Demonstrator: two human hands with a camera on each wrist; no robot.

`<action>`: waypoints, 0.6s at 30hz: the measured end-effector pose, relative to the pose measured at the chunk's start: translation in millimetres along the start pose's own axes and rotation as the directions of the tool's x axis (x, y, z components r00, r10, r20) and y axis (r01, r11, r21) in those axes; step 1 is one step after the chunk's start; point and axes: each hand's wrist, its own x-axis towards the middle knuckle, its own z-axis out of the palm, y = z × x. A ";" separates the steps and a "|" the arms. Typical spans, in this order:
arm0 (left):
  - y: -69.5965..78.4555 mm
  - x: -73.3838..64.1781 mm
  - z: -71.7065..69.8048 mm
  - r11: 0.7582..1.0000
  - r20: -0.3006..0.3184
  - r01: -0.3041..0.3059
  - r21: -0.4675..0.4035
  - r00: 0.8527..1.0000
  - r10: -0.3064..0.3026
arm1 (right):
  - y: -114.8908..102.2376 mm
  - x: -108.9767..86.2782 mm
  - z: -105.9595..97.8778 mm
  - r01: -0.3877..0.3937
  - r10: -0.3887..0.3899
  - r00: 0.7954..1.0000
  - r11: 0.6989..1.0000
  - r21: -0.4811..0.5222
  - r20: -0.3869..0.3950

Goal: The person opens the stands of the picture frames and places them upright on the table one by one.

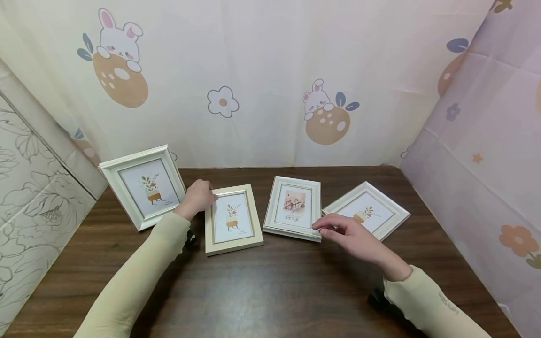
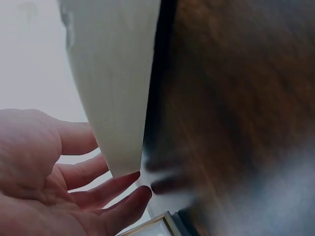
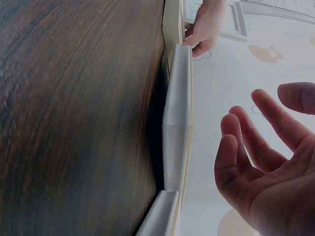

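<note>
My left hand (image 1: 198, 197) pinches the upper left corner of a cream picture frame (image 1: 256, 220), which holds a potted-plant print. In the left wrist view, the fingers (image 2: 88, 177) reach round the edge of a pale frame (image 2: 115, 88). Over the lower right corner of a white picture frame (image 1: 270, 209) with a pink flower print hovers my right hand (image 1: 355, 237). Its fingers (image 3: 261, 142) are loosely bent and hold nothing in the right wrist view. Partly behind that hand is another white picture frame (image 1: 390, 211), turned at an angle.
A larger white picture frame (image 1: 122, 197) is propped up, leaning back, at the left end of the brown wooden table (image 1: 270, 291). Behind the table hangs a curtain (image 1: 266, 42) printed with rabbits and flowers. Similar cloth (image 1: 498, 141) borders the right side.
</note>
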 end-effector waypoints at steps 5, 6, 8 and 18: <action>1.8 -1.6 -3.8 1.000 -0.007 0.007 -0.026 1.000 -0.007 | -0.1 1.1 -0.1 -0.012 0.012 1.000 1.000 0.003 0.015; 1.9 -2.5 -5.0 0.999 -0.014 0.009 -0.033 1.000 -0.010 | -0.1 1.6 0.2 -0.013 0.013 1.000 1.000 0.006 0.017; 3.3 -3.8 -8.1 0.999 -0.027 0.001 -0.040 1.000 -0.002 | -0.1 1.6 0.3 -0.011 0.011 1.000 1.000 0.007 0.015; -1.6 -11.9 -20.4 0.981 -0.078 -0.013 -0.195 0.997 -0.003 | -1.8 -0.3 5.0 0.052 -0.052 0.999 0.998 0.032 0.014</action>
